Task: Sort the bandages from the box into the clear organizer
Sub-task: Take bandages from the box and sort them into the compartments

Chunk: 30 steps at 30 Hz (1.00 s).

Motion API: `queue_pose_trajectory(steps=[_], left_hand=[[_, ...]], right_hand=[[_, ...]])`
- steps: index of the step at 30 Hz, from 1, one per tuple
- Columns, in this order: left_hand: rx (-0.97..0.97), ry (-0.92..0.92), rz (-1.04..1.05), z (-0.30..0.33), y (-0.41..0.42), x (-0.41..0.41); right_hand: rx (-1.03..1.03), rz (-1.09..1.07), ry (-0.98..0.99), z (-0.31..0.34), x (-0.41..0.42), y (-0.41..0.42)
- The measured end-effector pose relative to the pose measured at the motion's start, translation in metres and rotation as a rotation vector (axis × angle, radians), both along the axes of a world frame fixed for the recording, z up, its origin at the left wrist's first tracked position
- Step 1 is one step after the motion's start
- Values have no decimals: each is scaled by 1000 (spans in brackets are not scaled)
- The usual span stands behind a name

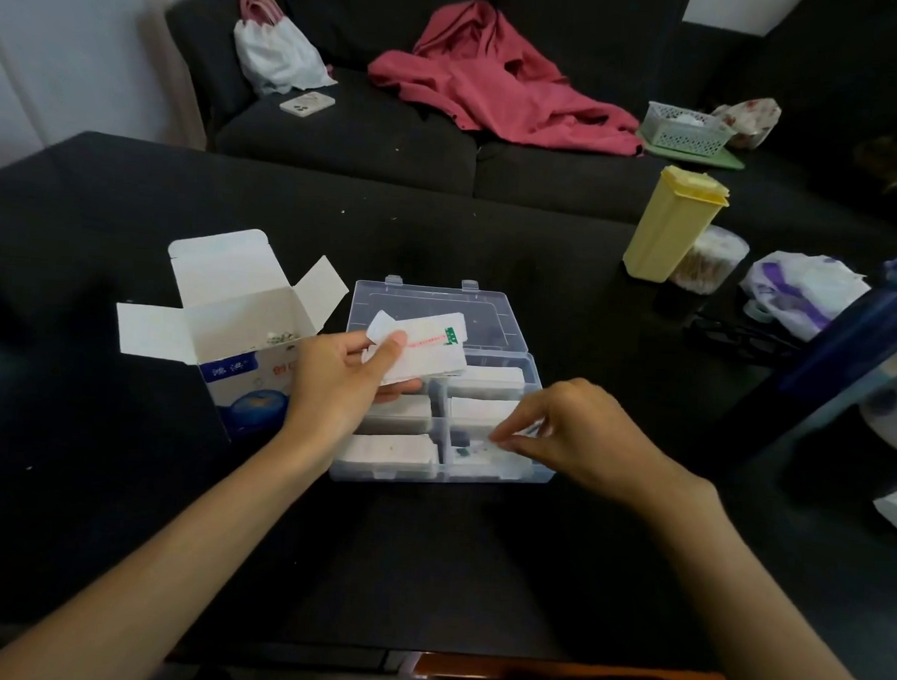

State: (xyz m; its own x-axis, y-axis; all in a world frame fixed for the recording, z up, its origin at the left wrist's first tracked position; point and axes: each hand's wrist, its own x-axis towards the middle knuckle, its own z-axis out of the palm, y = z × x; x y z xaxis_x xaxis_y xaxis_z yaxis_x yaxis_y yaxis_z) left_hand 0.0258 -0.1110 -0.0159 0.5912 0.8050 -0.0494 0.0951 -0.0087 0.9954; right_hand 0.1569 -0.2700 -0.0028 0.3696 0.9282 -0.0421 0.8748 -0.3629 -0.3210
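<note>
Bandage stack, long axis left-right, pinched in left hand above clear organizer; right hand pinches a bandage at lower-right compartment.

Left arm: bare forearm reaching in from the near left edge of the tabletop.
Left hand: raised, thumb and fingers pinching.
Right arm: bare, from the near right corner.
Right hand: palm down, fingers curled, tips pinched together.
</note>
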Motion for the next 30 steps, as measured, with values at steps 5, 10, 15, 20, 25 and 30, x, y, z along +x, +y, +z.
queue_pose_trajectory(steps=[5,10,15,20,25,30], left_hand=[[-27,18,7,1,-1,1],[-33,39,1,1,-1,1],[-47,10,-32,0,0,0],[-52,7,-39,-2,1,0],[-42,9,-42,-3,0,1],[-64,18,-69,-3,-2,2]], right_hand=[[-203,-14,179,-1,-1,-1],[-242,-126,489,0,0,-1],[-297,-123,427,6,0,-5],[-357,-102,306,6,-7,-3],[-234,-166,351,0,-5,-2],[-264,-163,389,2,-9,0]])
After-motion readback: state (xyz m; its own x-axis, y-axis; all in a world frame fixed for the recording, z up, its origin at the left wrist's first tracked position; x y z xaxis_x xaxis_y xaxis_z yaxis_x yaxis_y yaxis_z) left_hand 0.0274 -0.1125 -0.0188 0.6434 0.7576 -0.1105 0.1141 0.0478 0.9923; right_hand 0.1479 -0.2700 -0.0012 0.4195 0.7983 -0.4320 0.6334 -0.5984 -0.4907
